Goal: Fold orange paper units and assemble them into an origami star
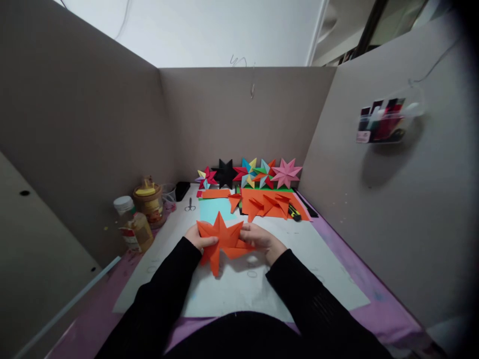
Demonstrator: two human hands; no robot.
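An orange folded-paper star (221,238) is held up between both hands above the white sheet. My left hand (200,237) grips its left side, with the thumb lying across the front. On the other side, my right hand (260,238) pinches a right-hand point; some of its fingers are hidden behind the paper. The star has several points and a gap at its lower right. Beyond the hands, several loose folded orange pieces (275,205) lie on flat orange paper (251,195).
Finished paper stars, including a black one (225,173) and a pink one (286,173), lean at the back wall. Small scissors (190,204), a light-blue sheet (215,209) and a yellow-black cutter (294,213) lie nearer. A glue bottle (133,227) and a brown jar (149,199) stand left.
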